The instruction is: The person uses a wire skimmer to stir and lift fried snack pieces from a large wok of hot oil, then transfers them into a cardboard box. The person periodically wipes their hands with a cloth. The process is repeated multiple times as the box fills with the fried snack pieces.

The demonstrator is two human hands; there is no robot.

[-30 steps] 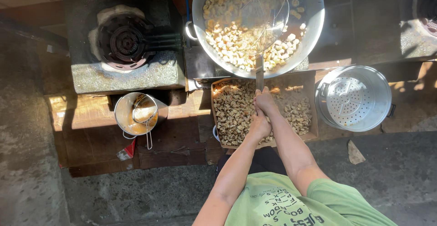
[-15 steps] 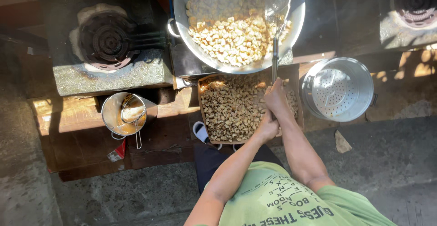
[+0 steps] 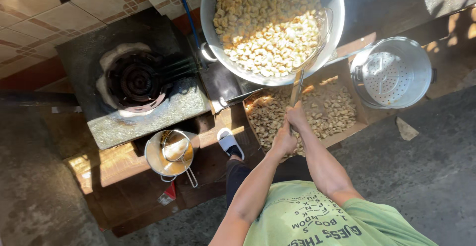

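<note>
Person seen from above. Light green short-sleeved T-shirt (image 3: 317, 216) with dark printed lettering across the chest and fabric creased at the shoulders. Both forearms bare below the sleeves, no watch or bracelet showing. Left hand (image 3: 283, 143) and right hand (image 3: 296, 115) bare, no gloves, no rings visible. Dark trouser leg (image 3: 237, 176). White slide sandal (image 3: 230, 142) with a dark footbed on one foot.

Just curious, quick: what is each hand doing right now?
Left hand: closed on the skimmer handle, lower down.
Right hand: closed on the same handle, higher up.
</note>
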